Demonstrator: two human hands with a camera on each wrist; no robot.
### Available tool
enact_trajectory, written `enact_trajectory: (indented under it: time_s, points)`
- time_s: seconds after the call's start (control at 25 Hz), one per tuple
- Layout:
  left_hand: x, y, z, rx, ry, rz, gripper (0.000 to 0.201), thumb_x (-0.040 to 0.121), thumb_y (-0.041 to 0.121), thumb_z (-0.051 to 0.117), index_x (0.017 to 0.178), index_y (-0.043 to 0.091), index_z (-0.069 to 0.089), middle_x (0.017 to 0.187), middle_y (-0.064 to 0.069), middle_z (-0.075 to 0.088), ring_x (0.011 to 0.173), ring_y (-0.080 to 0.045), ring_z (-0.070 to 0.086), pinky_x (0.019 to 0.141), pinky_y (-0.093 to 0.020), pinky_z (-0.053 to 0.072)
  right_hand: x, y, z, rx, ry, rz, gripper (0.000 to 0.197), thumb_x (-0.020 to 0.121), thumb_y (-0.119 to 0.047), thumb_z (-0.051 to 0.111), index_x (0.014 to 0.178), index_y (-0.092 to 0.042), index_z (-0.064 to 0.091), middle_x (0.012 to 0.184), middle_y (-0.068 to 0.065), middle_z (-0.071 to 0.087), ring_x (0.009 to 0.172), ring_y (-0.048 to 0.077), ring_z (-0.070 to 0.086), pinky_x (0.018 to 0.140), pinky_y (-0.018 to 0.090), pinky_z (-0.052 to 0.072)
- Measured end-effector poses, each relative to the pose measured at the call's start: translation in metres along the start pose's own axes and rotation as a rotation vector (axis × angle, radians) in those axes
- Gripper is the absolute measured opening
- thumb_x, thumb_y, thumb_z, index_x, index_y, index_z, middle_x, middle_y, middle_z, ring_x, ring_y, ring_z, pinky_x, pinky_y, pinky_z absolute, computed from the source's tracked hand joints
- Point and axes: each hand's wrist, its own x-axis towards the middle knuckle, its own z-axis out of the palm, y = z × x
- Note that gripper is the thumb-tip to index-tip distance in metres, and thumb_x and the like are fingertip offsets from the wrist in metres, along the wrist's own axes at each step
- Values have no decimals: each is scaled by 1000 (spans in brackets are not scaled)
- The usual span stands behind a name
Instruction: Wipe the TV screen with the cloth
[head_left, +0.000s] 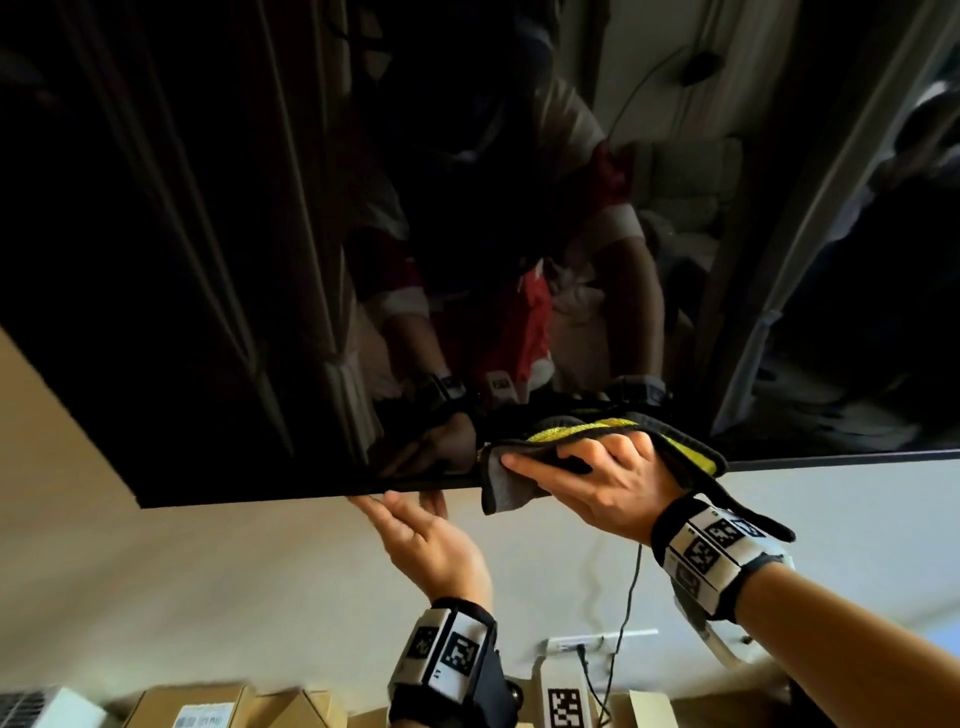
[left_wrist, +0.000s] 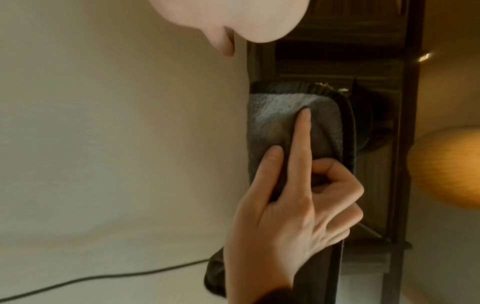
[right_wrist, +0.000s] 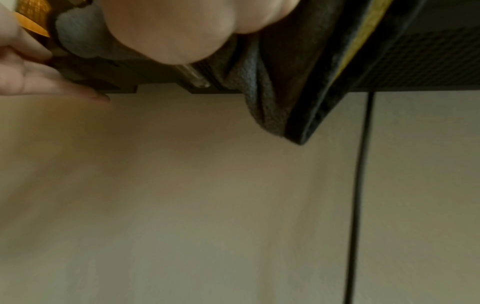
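The dark TV screen (head_left: 208, 260) fills the upper head view, and its lower edge slants across the middle. My right hand (head_left: 597, 483) presses a grey and black cloth (head_left: 509, 488) with a yellow side against the screen's lower edge. In the left wrist view the right hand (left_wrist: 298, 195) lays its index finger and thumb flat on the cloth (left_wrist: 280, 111), with the other fingers curled into it. My left hand (head_left: 415, 525) is open just left of it, fingertips touching the underside of the TV's lower edge. A fold of cloth (right_wrist: 262, 107) hangs below the TV.
A pale wall (head_left: 208, 571) runs below the TV. A black cable (head_left: 626, 613) hangs down it to a wall outlet (head_left: 576, 645). Cardboard boxes (head_left: 208, 706) line the bottom of the head view. An orange rounded object (left_wrist: 446, 168) shows at the right of the left wrist view.
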Motion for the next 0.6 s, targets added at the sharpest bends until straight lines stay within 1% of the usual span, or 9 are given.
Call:
enact_trajectory:
  time_s: [0.08, 0.12, 0.2, 0.24, 0.32, 0.4, 0.48, 0.52, 0.6]
  points:
    - [-18, -9, 12, 34, -28, -28, 48, 107, 17, 28, 154, 21, 21, 137, 6, 38, 123, -10, 47, 99, -28, 46, -9, 14, -5, -15, 5, 25, 56, 79, -36, 70, 129, -51, 50, 98, -9, 41, 81, 13, 39, 71, 28, 35]
    - [-27, -14, 14, 44, -36, -47, 47, 107, 19, 29, 154, 20, 23, 136, 7, 39, 122, -10, 49, 100, -29, 46, -15, 19, -7, -17, -1, 32, 54, 81, -38, 69, 129, -52, 50, 99, -9, 41, 81, 14, 39, 72, 29, 35]
    - [-39, -24, 23, 44, -72, -49, 48, 107, 25, 31, 154, 22, 23, 136, 8, 41, 120, -9, 51, 103, -33, 45, -27, 30, -8, -39, 2, 33, 48, 85, -42, 65, 129, -52, 50, 100, -8, 42, 82, 14, 39, 72, 29, 35]
    - [-44, -28, 25, 38, -85, -52, 49, 106, 27, 31, 154, 23, 22, 136, 8, 41, 118, -7, 51, 104, -34, 45, -31, 33, -8, -32, -3, 30, 45, 87, -44, 63, 129, -53, 49, 100, -8, 42, 82, 14, 39, 72, 28, 35]
    - [-57, -35, 34, 2, -106, -96, 49, 107, 24, 29, 155, 24, 20, 138, 7, 41, 114, -3, 52, 101, -30, 47, -43, 44, -11, -27, -21, 29, 43, 89, -47, 61, 129, -54, 49, 101, -8, 42, 83, 14, 39, 72, 28, 35]
    - [-69, -43, 43, -28, -121, -140, 49, 107, 22, 29, 155, 24, 19, 144, 4, 39, 119, -5, 52, 100, -30, 48, -55, 56, -14, -38, -20, 41, 42, 89, -47, 62, 128, -54, 49, 102, -8, 41, 83, 13, 39, 72, 28, 35]
    - [-81, -51, 52, -38, -106, -157, 50, 107, 24, 30, 156, 25, 18, 152, 0, 34, 130, -14, 49, 105, -35, 47, -70, 69, -16, -45, -18, 40, 43, 88, -43, 63, 128, -53, 50, 102, -8, 41, 83, 13, 40, 72, 28, 36]
    - [-87, -55, 57, -31, -102, -150, 51, 107, 25, 30, 156, 26, 17, 153, 1, 33, 132, -15, 47, 105, -36, 47, -77, 76, -17, -37, -12, 32, 45, 87, -40, 65, 128, -53, 51, 102, -8, 41, 83, 13, 40, 72, 28, 36]
    - [-99, -63, 67, -27, -103, -118, 51, 107, 23, 28, 156, 28, 14, 150, 7, 32, 130, -12, 47, 101, -29, 50, -92, 95, -21, -12, -17, 28, 52, 82, -36, 70, 128, -53, 51, 102, -9, 42, 83, 13, 42, 71, 28, 38]
